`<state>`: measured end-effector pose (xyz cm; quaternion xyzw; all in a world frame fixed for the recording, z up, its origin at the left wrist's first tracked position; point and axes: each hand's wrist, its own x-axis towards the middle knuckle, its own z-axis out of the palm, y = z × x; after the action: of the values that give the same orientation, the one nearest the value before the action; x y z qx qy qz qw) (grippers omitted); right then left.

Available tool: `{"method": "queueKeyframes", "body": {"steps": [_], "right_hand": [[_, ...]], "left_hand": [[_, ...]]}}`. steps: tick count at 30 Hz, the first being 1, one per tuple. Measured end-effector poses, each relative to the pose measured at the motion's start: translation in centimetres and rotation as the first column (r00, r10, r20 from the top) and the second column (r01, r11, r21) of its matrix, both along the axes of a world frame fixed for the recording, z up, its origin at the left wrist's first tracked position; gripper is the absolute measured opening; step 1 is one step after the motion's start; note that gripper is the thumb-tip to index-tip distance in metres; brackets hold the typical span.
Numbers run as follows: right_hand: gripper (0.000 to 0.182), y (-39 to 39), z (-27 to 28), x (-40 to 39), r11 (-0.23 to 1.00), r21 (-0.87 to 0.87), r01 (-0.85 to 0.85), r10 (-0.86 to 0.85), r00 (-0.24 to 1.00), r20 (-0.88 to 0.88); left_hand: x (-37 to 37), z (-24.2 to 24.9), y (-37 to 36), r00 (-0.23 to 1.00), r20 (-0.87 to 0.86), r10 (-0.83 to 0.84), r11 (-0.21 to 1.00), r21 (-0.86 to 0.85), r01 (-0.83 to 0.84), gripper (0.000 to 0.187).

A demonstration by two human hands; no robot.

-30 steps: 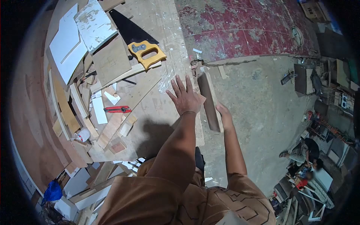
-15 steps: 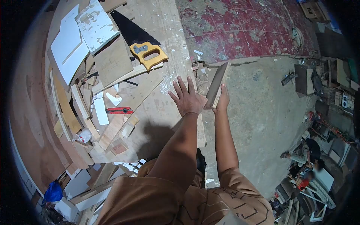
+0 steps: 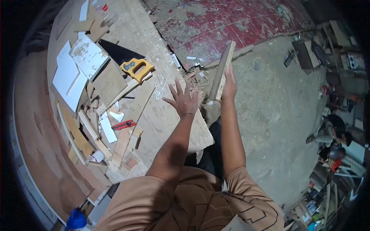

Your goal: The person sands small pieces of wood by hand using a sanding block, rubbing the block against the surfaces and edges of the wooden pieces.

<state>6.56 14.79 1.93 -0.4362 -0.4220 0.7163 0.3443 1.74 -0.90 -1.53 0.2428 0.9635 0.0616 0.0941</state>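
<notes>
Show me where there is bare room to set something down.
The table has bare patches on both sides of the left forearm: toward the red cutter, and at the near corner. The floor is open right of the right hand. Crowded: left of the cutter and around the saw, with offcuts and white boards.

Dim room, brighter workbench (image 3: 169, 127), dark shadow on the left forearm (image 3: 175, 148), curved fisheye edges.

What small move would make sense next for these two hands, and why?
Probably bringing the board in over the workbench: the right hand holds it out past the bench's edge, above the floor, while the left hand is spread near that edge.
</notes>
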Motion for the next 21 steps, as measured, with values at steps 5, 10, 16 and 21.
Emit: {"method": "queueKeyframes", "body": {"steps": [5,10,16,21], "right_hand": [[0.055,-2.1,4.2,8.2,0.996,0.058,0.066,-0.075,0.981,0.177],[0.054,-2.6,1.5,14.9,0.991,0.016,0.131,-0.131,0.960,0.246],[0.054,-4.0,1.2,18.0,0.973,-0.035,0.226,-0.215,0.956,0.199],[0.053,-4.2,-1.3,18.4,0.961,-0.094,0.260,-0.244,0.958,0.149]], "left_hand": [[0.2,0.0,-0.9,0.996,-0.049,-0.070,0.961,0.265,0.080,0.063],[0.4,1.3,-1.9,0.960,-0.043,-0.276,0.878,0.395,0.270,0.049],[0.3,1.8,-3.2,0.854,-0.038,-0.519,0.768,0.418,0.486,0.041],[-0.2,2.3,-3.0,0.784,-0.053,-0.618,0.675,0.476,0.564,0.038]]}}
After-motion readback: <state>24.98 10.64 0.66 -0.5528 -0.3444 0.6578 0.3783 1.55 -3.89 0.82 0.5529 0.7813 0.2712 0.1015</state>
